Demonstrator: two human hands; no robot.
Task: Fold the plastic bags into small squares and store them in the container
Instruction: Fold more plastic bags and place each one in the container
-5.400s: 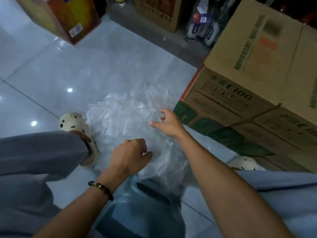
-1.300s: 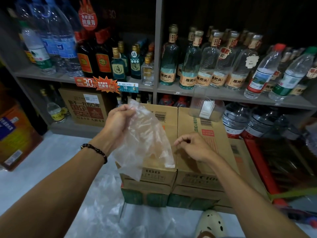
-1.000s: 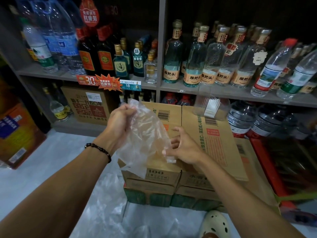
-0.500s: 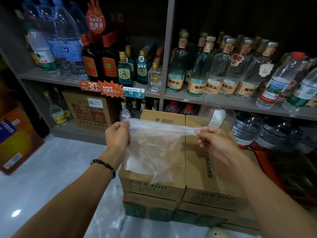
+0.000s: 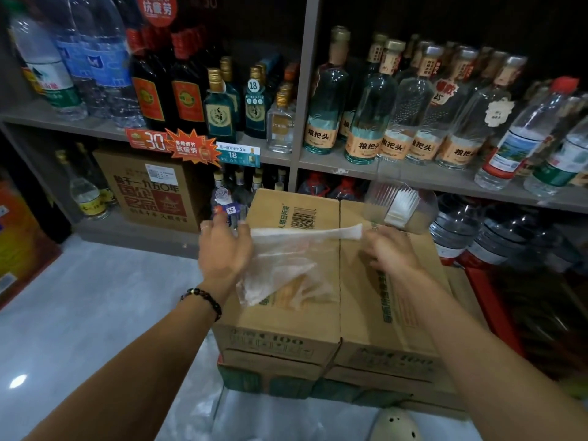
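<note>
We pinch the plastic bag [image 5: 280,268] at its top edge with the left hand [image 5: 222,249] and right hand [image 5: 389,253], stretching it taut above the cardboard boxes [image 5: 359,313]. The clear container [image 5: 399,206] stands at the boxes' far right corner.

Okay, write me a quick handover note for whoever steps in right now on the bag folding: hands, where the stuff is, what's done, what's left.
Left hand: pinches the left end of the plastic bag.
Right hand: pinches the right end, so the top edge is stretched taut between both hands above the cardboard boxes.
The clear container stands on the far right of the box tops and already holds some folded white pieces.
More loose bags lie on the floor in front of the boxes.
Done: one bag picked up and pulled flat.
Left: fold it into a small square, put it in the container, then do the floor pile.
</note>
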